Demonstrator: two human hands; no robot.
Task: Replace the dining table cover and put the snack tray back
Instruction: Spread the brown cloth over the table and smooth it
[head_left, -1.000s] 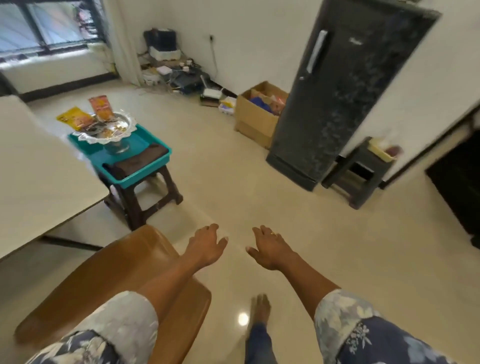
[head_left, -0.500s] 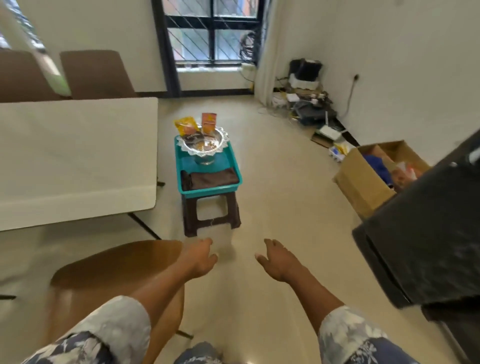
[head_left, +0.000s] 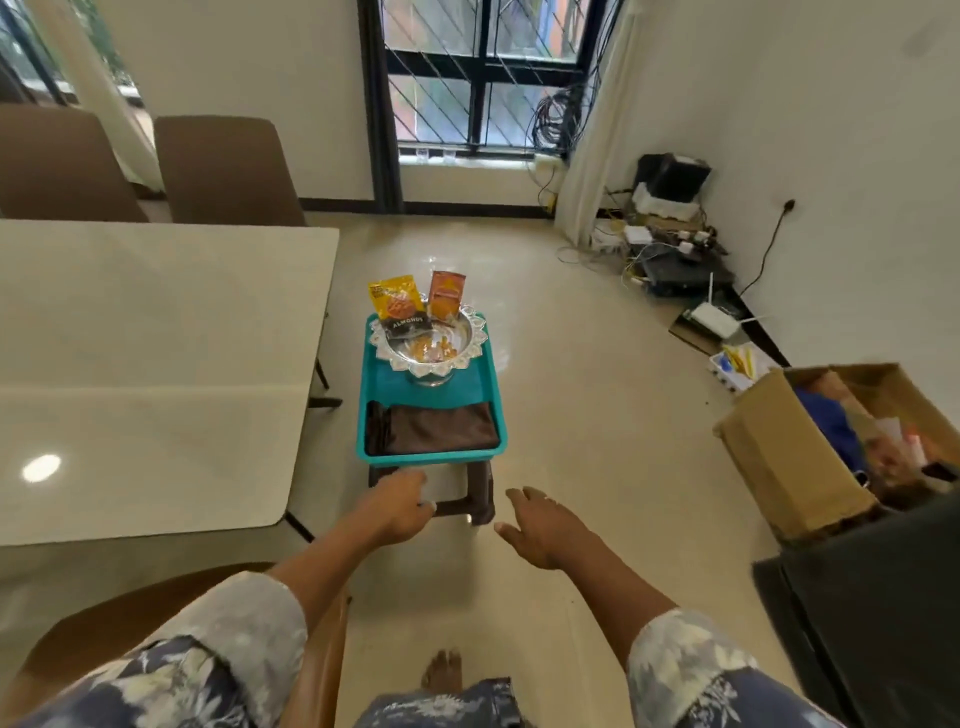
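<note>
Snack tray (head_left: 431, 458): teal plastic, rectangular, sitting on a dark brown stool (head_left: 480, 501) on the floor, just right of the dining table (head_left: 156, 338). Long axis is running away from the person toward the window, with a short edge facing the person.

At the far end a scalloped silver bowl (head_left: 470, 358) is taking up most of the width. Two packets are standing in it: a yellow-and-black one marked ALMONDS (head_left: 397, 306) and an orange one (head_left: 445, 295). Small orange pieces are lying in the bowl; can't tell what they are. At the near end a folded dark brown cloth (head_left: 431, 428) is lying flat across the tray, nearly wall to wall.

The tabletop is showing as bare, glossy cream.

Left hand (head_left: 400, 506) is hovering in front of the stool, just below the tray's near edge, fingers loosely curled and gripping nothing. Right hand (head_left: 545, 525) is hanging over the floor right of the stool, fingers spread and relaxed, empty. Neither is touching the tray.
</note>
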